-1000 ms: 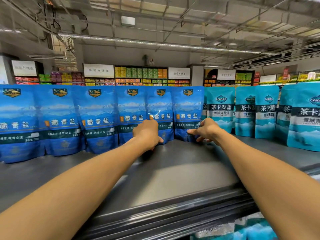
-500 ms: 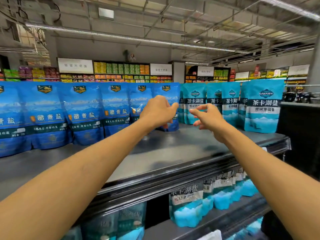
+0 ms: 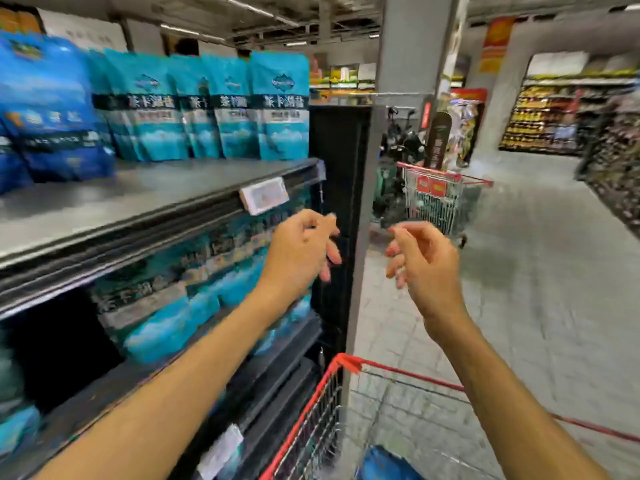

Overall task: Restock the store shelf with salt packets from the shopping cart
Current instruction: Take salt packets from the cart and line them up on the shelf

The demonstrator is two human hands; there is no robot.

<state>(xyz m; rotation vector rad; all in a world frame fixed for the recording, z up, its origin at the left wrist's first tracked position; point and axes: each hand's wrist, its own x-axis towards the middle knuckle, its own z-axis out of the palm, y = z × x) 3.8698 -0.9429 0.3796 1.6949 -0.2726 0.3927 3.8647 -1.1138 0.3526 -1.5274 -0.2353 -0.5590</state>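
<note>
Left hand (image 3: 299, 247) and right hand (image 3: 424, 259) hang empty; shopping cart (image 3: 311, 420) below.

left hand (image 3: 298, 247) and right hand (image 3: 424, 258) raised side by side, fingers loosely curled, both empty

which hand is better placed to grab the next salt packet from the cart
Right, probably. The right hand hangs empty over the cart, above the blue packet; the left hand, also empty, is beside the shelf.
</note>
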